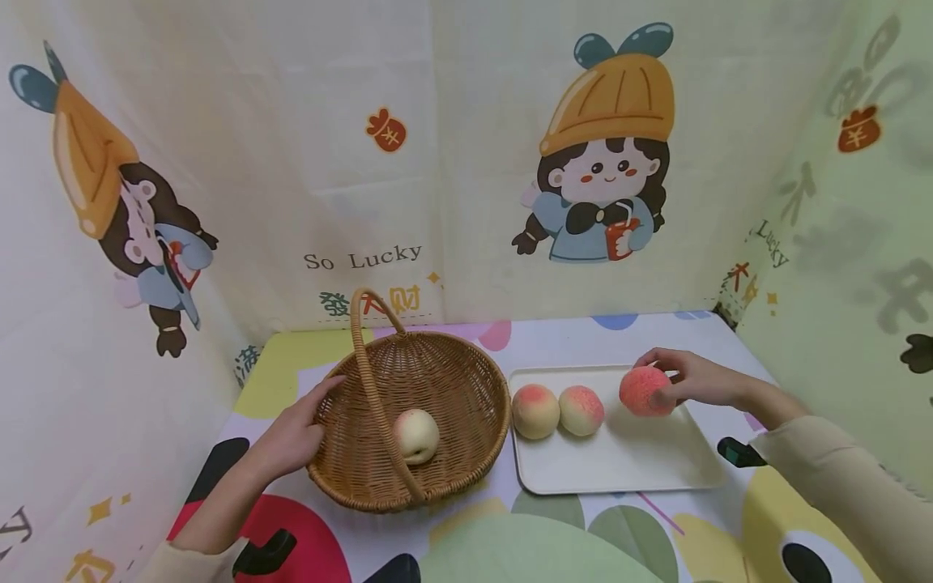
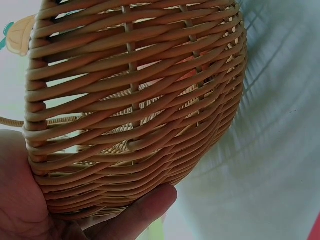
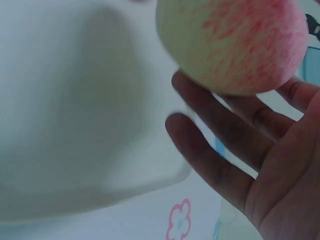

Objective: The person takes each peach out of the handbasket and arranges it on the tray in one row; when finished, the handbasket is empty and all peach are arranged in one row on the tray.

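Observation:
My left hand grips the left side of a round wicker basket with a tall arched handle. In the left wrist view its thumb lies against the woven outer wall. One pale peach sits inside the basket. Over the right part of a white rectangular tray, my right hand holds a pink-red peach. The right wrist view shows this peach pale on one side, with some fingers spread below it. Two more peaches, one yellowish and one paler, rest side by side at the tray's left.
Close against the basket's right side stands the tray. A colourful printed cloth covers the table. Cream curtains with cartoon figures enclose it at the back and on both sides.

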The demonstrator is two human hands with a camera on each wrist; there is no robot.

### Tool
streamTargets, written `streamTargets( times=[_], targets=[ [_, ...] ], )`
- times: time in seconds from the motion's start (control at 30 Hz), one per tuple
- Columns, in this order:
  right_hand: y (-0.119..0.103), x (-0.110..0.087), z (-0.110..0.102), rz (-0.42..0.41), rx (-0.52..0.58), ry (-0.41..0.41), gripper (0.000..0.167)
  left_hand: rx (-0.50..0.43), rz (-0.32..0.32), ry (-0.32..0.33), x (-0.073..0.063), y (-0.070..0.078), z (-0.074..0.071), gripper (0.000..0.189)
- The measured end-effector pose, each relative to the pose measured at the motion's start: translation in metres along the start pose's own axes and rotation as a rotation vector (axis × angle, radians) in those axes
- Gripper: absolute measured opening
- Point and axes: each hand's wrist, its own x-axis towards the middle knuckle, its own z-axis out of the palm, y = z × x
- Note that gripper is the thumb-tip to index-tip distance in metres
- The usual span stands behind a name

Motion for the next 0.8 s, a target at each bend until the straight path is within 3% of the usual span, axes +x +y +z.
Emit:
streamTargets(
  times=[0.17,0.43,0.63,0.8],
  targets=[
    [0.011,0.007,0.015,0.044,-0.101,-0.002,0.049,0.013,-0.014,0.004,0.000,-0.001,0.000,0.073],
    [0.010,0.020,0.031,0.022,-0.183,-0.001,0.054,-0.002,-0.027,0.006,-0.002,0.001,0.002,0.071],
    [0.003,0.014,0.032,0.028,-0.280,-0.024,0.067,-0.001,-0.016,0.010,-0.002,0.000,0.003,0.071],
    [0.001,0.008,0.032,-0.021,-0.292,-0.051,0.081,0.003,-0.013,0.012,-0.002,-0.001,0.003,0.072]
  ],
)
